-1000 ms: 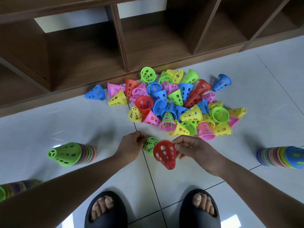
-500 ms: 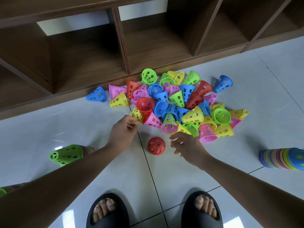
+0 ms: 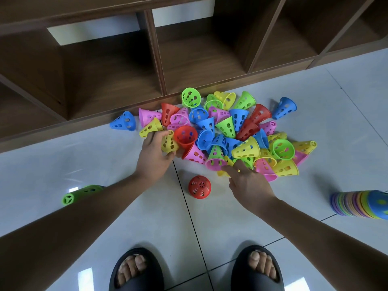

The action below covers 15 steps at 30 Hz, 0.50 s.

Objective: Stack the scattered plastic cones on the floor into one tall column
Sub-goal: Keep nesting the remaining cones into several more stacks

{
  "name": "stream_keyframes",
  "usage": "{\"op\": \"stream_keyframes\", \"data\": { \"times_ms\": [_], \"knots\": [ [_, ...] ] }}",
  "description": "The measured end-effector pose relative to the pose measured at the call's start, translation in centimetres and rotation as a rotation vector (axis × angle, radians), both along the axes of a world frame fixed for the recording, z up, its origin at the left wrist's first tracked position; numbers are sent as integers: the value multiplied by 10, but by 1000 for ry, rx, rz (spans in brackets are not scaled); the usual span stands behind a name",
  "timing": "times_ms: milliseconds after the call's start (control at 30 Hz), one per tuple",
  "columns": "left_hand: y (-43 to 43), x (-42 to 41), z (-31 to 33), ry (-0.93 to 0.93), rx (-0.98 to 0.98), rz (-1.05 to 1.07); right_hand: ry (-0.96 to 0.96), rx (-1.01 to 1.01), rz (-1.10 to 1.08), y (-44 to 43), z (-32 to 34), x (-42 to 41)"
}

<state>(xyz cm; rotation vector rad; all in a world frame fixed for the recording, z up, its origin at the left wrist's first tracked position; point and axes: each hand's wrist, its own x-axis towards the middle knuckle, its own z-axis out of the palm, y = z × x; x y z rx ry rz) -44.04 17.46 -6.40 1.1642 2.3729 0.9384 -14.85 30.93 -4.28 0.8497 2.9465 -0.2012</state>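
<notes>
- Cones (image 3: 226, 131) lie heaped on the tiled floor (image 3: 346, 133), against a wooden shelf (image 3: 189, 59).
- Left hand (image 3: 154, 158) grasps a yellow cone (image 3: 169, 143) at the heap's left edge.
- Right hand (image 3: 249, 185), fingers stretched, touches the heap's near edge.
- Red cone (image 3: 199, 186) stands alone between the hands.
- Left stack (image 3: 84, 193) lies flat, partly hidden by the forearm; right stack (image 3: 361, 204) lies well apart.

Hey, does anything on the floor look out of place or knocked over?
Yes. The left stack and right stack lie on their sides rather than standing as a column. A red cone stands alone, apart from the jumbled pile.
</notes>
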Motion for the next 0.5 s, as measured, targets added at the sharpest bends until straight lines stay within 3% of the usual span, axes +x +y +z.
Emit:
{"op": "stream_keyframes", "data": {
  "times_ms": [200,500],
  "knots": [
    [-1,-12,-8,51,-82,-22,-50,63,83,1,4,0],
    [-19,9,-10,-51,-120,-13,209,-64,-73,-8,27,8]
  ]
}}
